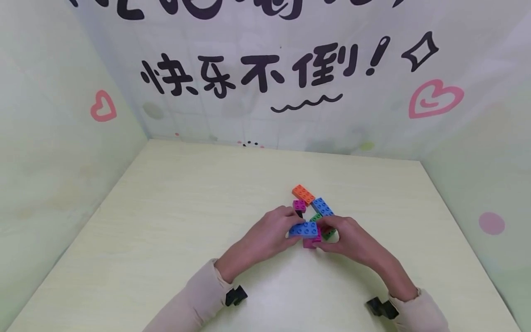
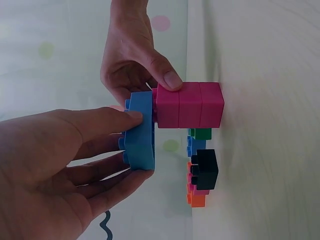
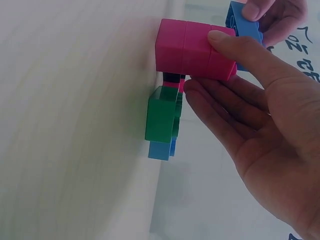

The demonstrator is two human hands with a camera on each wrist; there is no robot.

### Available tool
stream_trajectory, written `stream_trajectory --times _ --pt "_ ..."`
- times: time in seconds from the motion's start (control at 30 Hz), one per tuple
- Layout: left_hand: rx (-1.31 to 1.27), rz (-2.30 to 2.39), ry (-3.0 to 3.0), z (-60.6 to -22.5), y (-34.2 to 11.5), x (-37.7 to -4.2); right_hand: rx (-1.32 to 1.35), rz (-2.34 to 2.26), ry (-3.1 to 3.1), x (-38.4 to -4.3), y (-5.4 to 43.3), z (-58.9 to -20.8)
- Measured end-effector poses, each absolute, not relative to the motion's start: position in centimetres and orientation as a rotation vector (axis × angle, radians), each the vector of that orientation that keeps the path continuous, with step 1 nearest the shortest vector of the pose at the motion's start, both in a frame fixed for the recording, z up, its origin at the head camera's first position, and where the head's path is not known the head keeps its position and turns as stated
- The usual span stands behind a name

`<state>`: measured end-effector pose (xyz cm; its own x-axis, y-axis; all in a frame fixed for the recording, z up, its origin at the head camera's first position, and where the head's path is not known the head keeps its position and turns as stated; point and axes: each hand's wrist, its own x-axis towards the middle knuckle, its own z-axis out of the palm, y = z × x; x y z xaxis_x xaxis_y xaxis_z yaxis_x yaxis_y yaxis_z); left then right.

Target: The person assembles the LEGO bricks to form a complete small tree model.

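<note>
My left hand (image 1: 267, 235) pinches a long blue toy building brick (image 2: 141, 132) between thumb and fingers, its studs facing the palm. A stack of three pink bricks (image 2: 189, 106) stands upright on the table, with the blue brick at its top end, overhanging toward the left. On the other side, my right hand (image 1: 352, 237) grips the upper part of the pink stack, thumb on the near face and fingers behind. Close past the hands lie a green brick (image 3: 161, 116) and a black brick (image 2: 206, 170), the latter partly covered by the left hand in the head view.
Further back on the pale table (image 1: 186, 184) lie an orange brick (image 1: 303, 194), another blue brick (image 1: 323, 207) and a small pink brick (image 1: 299, 205). Printed walls (image 1: 232, 120) enclose the table at the back and both sides. Black devices (image 1: 236, 296) sit at both wrists.
</note>
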<state>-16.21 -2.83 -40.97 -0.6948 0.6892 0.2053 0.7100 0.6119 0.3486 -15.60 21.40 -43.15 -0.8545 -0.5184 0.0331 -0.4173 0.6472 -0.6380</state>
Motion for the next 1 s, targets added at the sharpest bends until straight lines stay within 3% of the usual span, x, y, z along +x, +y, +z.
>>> stream_trajectory --times 0.43,1.0 --pt "-1.256 -0.522 -2.743 -40.94 -2.86 -16.40 -0.799 -0.998 2.725 -15.76 21.47 -43.32" --pt "-1.272 -0.511 -2.673 -41.36 -2.69 -16.80 -1.085 -1.176 2.782 -15.80 21.25 -43.18"
